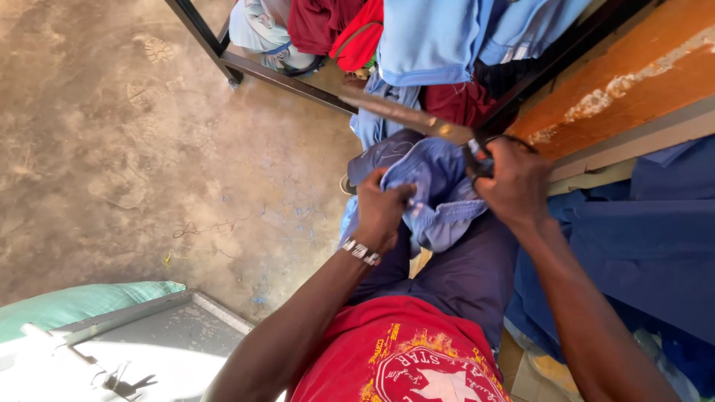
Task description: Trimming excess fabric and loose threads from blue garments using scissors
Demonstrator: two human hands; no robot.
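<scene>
Head view: right hand (514, 182) fingers grip scissors (406, 115) pointing up-left; left hand (381, 212) pinches cloth (439, 193).

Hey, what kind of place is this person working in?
Probably a small tailoring workshop: the right hand holds large scissors, the left hand grips light blue cloth, and garments crowd a dark rack.

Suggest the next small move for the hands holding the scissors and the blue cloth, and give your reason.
Probably close the scissors on the light blue cloth. The right hand grips their handles right at the bunched cloth, while the left hand holds that cloth steady on the lap.
</scene>
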